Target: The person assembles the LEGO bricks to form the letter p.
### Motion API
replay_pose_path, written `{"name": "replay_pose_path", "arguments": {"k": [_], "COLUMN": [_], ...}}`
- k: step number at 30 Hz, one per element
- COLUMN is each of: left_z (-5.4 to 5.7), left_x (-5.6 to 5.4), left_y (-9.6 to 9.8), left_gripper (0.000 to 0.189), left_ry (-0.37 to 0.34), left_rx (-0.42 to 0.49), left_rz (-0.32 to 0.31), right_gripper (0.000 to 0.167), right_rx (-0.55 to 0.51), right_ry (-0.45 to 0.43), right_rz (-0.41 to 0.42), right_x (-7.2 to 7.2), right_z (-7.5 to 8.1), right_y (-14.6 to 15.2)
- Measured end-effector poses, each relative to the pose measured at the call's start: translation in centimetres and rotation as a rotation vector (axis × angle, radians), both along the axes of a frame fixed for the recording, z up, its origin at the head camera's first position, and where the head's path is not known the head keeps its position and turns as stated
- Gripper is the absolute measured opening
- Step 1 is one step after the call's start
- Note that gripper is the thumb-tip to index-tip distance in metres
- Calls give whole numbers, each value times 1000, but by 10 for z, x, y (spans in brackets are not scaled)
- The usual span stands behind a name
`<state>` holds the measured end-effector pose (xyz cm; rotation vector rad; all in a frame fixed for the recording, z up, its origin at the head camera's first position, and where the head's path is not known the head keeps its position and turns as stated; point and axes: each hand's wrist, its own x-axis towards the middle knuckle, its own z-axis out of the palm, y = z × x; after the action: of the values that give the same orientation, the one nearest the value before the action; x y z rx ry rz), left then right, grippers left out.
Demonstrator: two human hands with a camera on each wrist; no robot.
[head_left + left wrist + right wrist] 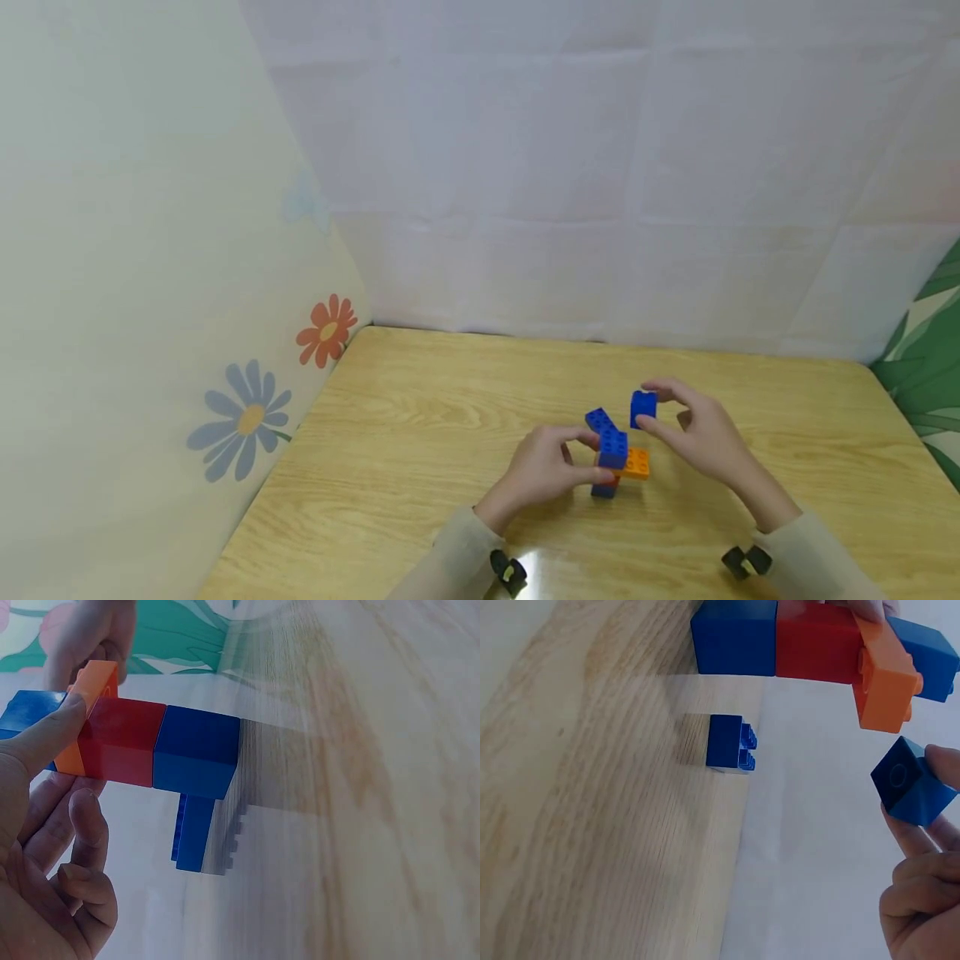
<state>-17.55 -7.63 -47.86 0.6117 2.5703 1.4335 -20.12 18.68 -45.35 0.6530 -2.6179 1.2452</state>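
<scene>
My left hand (547, 464) pinches a stack of toy building bricks near its top, thumb on the orange brick in the left wrist view. From the table up come a blue brick (196, 746), a red brick (124, 742), an orange brick (638, 463) jutting out to the right, and a blue brick (613, 450) on top. Right of and behind the stack, my right hand (708, 437) holds another blue brick (911, 799) between thumb and fingers, above the table and apart from the stack. Its hollow underside shows in the right wrist view.
A longer blue brick (597, 418) lies on the wooden table (420, 417) just behind the stack, studs up. A pale cloth (525, 167) hangs along the table's back edge. To the left stands a wall panel (150, 250) with printed flowers.
</scene>
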Motion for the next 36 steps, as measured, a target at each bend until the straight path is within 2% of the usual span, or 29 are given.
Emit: {"name": "replay_pose_path", "arguments": {"k": [7, 14, 26, 36], "left_z": [1, 0, 0, 1], "left_x": [0, 0, 0, -1], "left_y": [0, 0, 0, 0], "left_gripper": [40, 40, 41, 40], "left_ry": [2, 0, 9, 16], "left_rx": [3, -1, 2, -1], "left_rz": [-2, 3, -2, -2], "right_gripper": [36, 34, 36, 40], "right_rx": [-102, -122, -154, -137], "right_ry": [-67, -86, -23, 14], "right_rz": [95, 105, 170, 205], "right_x": [16, 26, 35, 37], "right_z": [0, -4, -6, -7], "right_y": [7, 10, 12, 13]}}
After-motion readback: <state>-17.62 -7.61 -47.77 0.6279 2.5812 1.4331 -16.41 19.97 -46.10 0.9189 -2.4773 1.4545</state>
